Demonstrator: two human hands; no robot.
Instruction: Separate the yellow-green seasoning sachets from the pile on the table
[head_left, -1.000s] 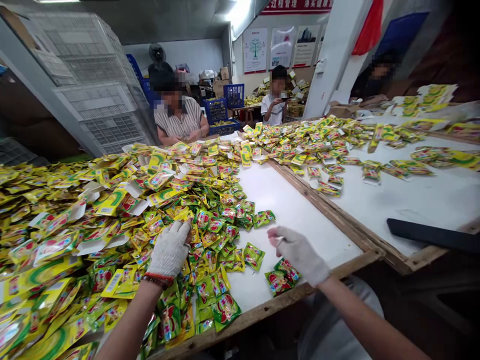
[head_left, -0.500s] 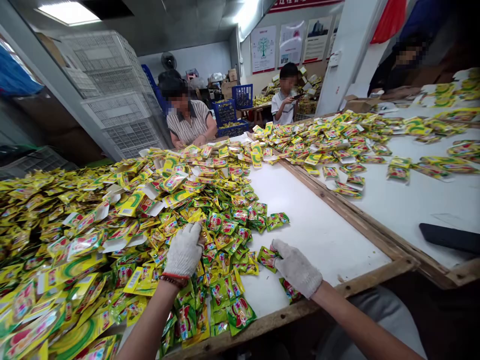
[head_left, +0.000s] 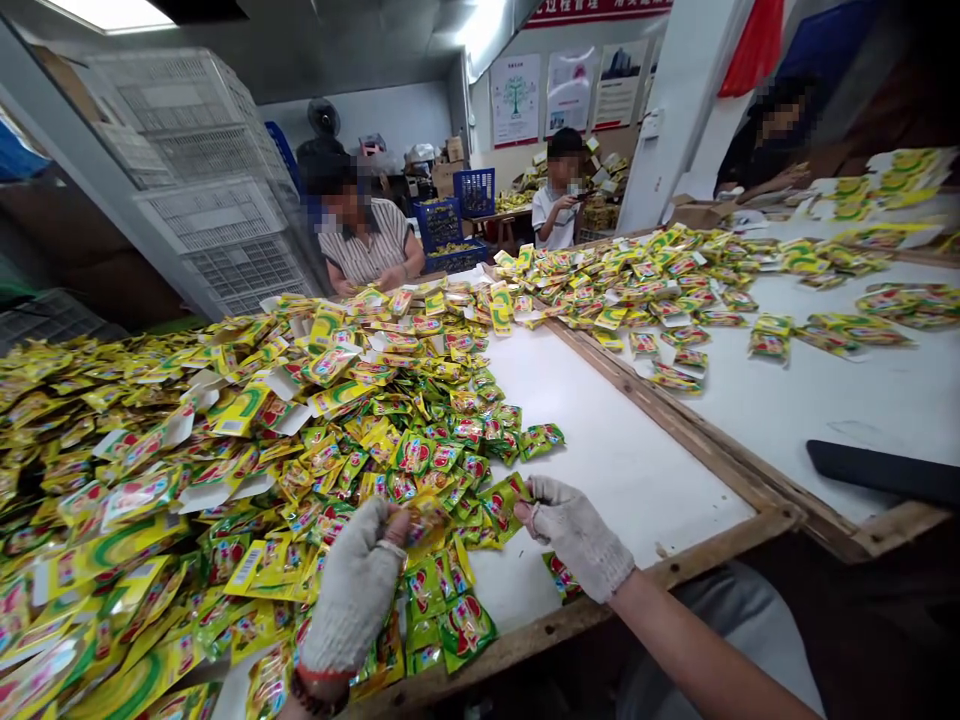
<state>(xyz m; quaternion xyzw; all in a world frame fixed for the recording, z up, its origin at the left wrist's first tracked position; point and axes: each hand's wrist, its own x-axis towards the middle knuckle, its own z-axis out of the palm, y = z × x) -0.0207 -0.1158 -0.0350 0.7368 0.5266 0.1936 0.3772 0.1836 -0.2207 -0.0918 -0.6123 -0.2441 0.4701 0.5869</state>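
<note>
My left hand (head_left: 358,585), in a white knit glove with its fingertips bare, pinches a shiny yellow sachet (head_left: 426,524) over the near edge of the pile. Opposite it, my right hand (head_left: 579,535), gloved the same way, grips the corner of a green sachet (head_left: 502,506) between thumb and fingers. A green sachet with a watermelon print (head_left: 466,628) lies near the front edge. Another green sachet (head_left: 562,577) is partly hidden beneath my right wrist. The heap of yellow and green sachets (head_left: 360,425) spreads left and away from my hands.
Open yellow cartons (head_left: 251,405) lie on the heap. A wooden rim (head_left: 660,400) divides the white tabletop (head_left: 600,440). On the right section rests a dark flat object (head_left: 877,470). Across the table sits a person in a striped shirt (head_left: 371,245); white crates (head_left: 217,180) are stacked behind.
My left hand has pulled back toward me and now holds a yellow sachet. My right hand has lifted its green sachet slightly leftward, closer to the left hand. The view has shifted a little.
</note>
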